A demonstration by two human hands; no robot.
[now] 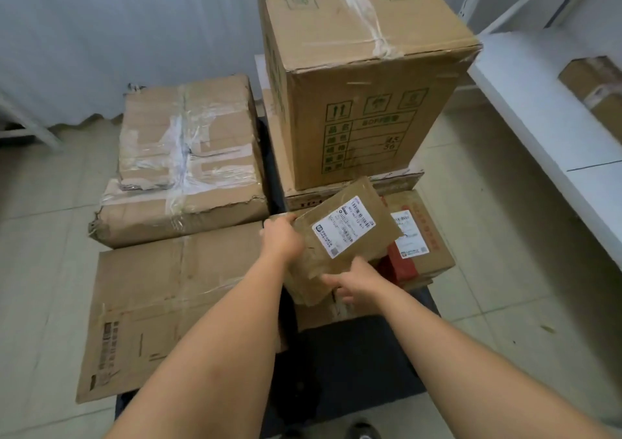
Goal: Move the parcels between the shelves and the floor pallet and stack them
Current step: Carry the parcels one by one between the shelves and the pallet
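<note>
A small brown parcel (340, 233) with a white shipping label is tilted above the dark floor pallet (353, 364). My left hand (281, 238) grips its left edge. My right hand (353, 282) holds its near lower edge, fingers curled under it. Just behind and right of it lies a parcel (420, 240) with red print and a white label. A tall carton (363, 75) with green print stands on flat boxes beyond. Left on the pallet lie a wide flat carton (168, 304) and a taped, crumpled carton (185, 166).
A white shelf unit (538, 109) runs along the right, with a brown parcel (595, 88) on a lower level. Pale tiled floor surrounds the pallet. A grey curtain hangs at the back. My shoe tip shows at the bottom edge.
</note>
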